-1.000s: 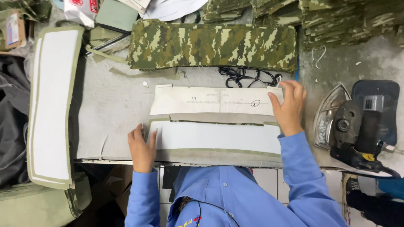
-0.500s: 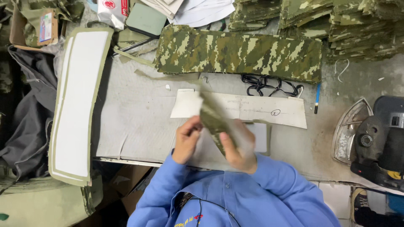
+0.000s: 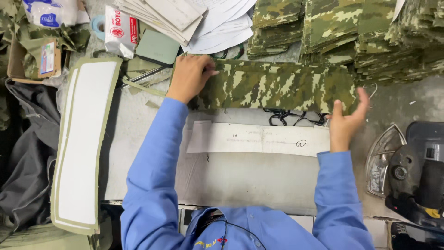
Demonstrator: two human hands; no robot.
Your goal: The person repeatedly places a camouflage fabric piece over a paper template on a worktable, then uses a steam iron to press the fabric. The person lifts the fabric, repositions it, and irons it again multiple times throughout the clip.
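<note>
A long camouflage fabric strip (image 3: 277, 85) lies across the far side of the grey table (image 3: 249, 180). My left hand (image 3: 189, 76) rests on its left end with bent fingers gripping the cloth. At the strip's right end my right hand (image 3: 347, 120) has its fingers spread and just touches the edge. Both arms are in blue sleeves. Between my arms, nearer to me, a long white paper pattern piece (image 3: 259, 139) lies flat. A black cord (image 3: 289, 116) shows between the pattern and the strip.
A long white padded panel with an olive border (image 3: 85, 139) lies at the left. Stacks of camouflage pieces (image 3: 370, 32) and loose papers (image 3: 185, 18) fill the back. An iron on its stand (image 3: 407, 171) sits at the right. Dark cloth (image 3: 23, 153) hangs off the left.
The folded piece I held close to my body is gone from my hands. Both hands have reached forward and apart to the two ends of the camouflage strip.
</note>
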